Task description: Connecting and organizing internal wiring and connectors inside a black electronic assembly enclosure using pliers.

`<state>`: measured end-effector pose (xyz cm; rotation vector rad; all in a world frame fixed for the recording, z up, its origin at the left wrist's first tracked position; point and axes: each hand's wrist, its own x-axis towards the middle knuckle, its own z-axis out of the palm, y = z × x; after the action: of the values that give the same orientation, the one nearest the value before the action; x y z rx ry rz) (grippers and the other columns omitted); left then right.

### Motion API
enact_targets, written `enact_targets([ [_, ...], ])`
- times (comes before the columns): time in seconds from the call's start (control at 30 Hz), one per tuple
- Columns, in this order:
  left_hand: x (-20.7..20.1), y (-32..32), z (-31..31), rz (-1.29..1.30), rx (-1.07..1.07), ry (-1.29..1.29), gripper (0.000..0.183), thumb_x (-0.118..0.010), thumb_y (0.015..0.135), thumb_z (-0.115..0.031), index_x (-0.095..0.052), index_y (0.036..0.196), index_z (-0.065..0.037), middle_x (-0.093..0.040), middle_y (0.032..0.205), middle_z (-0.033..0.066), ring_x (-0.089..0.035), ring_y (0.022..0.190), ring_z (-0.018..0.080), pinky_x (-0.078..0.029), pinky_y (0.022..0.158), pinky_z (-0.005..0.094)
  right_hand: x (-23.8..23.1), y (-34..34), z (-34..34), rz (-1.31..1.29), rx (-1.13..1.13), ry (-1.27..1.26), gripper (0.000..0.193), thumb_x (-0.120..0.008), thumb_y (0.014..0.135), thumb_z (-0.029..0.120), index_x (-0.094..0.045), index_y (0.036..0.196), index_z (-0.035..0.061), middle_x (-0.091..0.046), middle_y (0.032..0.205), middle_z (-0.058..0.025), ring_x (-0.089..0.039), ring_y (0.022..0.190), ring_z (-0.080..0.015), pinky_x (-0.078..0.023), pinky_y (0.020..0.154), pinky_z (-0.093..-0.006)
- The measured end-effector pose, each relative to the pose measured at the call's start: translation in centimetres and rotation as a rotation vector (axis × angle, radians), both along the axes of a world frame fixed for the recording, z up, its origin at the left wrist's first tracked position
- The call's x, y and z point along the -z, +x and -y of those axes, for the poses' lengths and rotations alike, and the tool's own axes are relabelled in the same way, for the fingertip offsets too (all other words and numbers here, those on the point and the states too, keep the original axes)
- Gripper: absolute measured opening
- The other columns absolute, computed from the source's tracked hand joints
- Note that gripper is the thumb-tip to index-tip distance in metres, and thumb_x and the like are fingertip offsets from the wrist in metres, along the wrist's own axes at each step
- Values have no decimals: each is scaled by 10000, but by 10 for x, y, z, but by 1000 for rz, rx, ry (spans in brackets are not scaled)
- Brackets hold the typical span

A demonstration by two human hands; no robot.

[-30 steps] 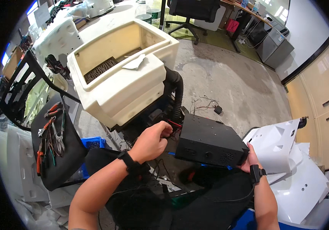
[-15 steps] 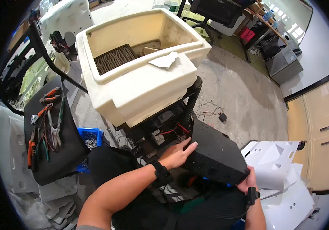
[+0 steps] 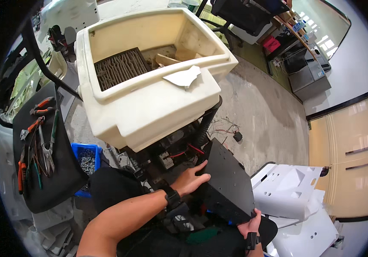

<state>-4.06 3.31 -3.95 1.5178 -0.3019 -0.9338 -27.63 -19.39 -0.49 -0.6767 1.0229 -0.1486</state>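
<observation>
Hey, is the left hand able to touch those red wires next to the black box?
Probably yes. The left hand is at the edge of the black box, and the red wires show close by, with nothing seen blocking the way. The right hand holds the box too.

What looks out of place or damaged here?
A jagged white scrap lies on the cream tub, like a broken-off piece. The ribbed block inside looks grimy brown. Loose wires trail on the floor beyond the black box, seemingly stray.
</observation>
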Motion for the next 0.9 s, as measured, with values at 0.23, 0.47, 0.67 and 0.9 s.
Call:
enact_targets([
  [0.23,7,8,-11,20,26,-6,739,-549,838,-500,-346,1419,-90,-498,1301,256,-467,1240,329,-336,1025,321,-31,18,5,-17,-105,38,578,-400,844,439,-488,1275,65,-516,1300,-125,-483,1196,-308,-354,1020,-477],
  [0.47,-7,-10,15,-120,57,-51,866,-492,845,-623,-210,1466,-89,-369,1405,266,-358,1319,351,-277,1072,337,-46,53,103,-152,-220,24,550,-405,871,420,-495,1252,33,-551,1259,-137,-532,1138,-304,-405,979,-469],
  [0.67,8,-19,37,-91,185,-196,854,-540,880,-522,-112,1483,-95,-430,1364,250,-452,1247,284,-341,1026,322,-39,91,150,-344,-231,-144,489,-433,872,407,-561,1143,21,-621,1133,-122,-582,1055,-261,-463,912,-425],
  [0.9,5,-33,83,-177,213,-418,842,-601,888,-288,-39,1490,-107,-458,1298,202,-510,1065,202,-393,931,277,42,79,286,-175,-265,-362,373,-506,867,400,-611,967,56,-677,919,-97,-657,809,-229,-535,753,-351],
])
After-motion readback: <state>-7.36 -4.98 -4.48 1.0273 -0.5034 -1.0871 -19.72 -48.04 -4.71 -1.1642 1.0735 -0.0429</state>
